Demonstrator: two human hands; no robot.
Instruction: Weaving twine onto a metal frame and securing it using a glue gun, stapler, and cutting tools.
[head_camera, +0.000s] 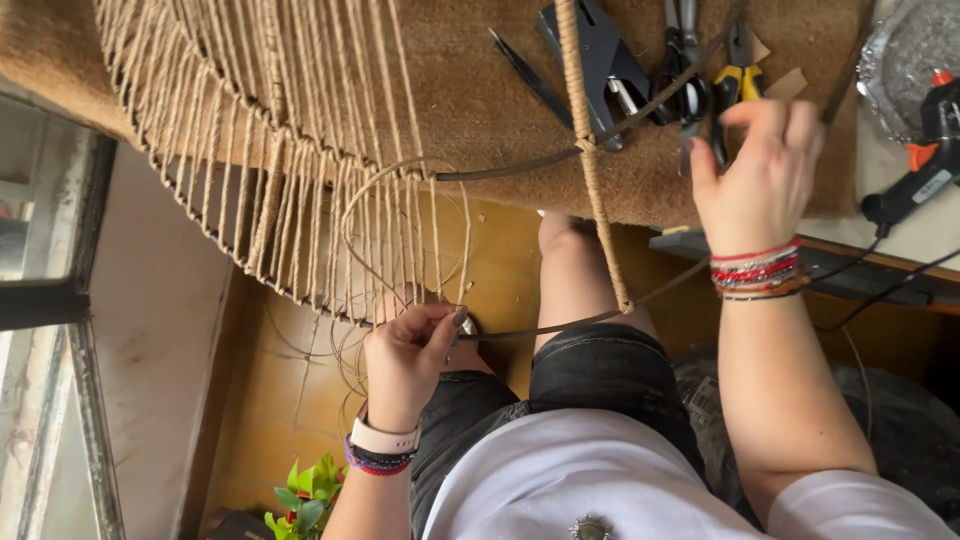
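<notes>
Cord looped at frame edge, over the lap. Left hand pinched cord end against lower metal ring. Beyond frame, right hand raised, fingers closed on taut strand. Farther past frame, pliers, scissors lay on worktop.

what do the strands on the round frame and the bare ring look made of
Strands: likely natural twine or jute, matte tan with a fibrous twist. Bare ring by the left hand: probably metal wire, thin, dark and smooth, holding its curve. Exact materials are uncertain.
</notes>
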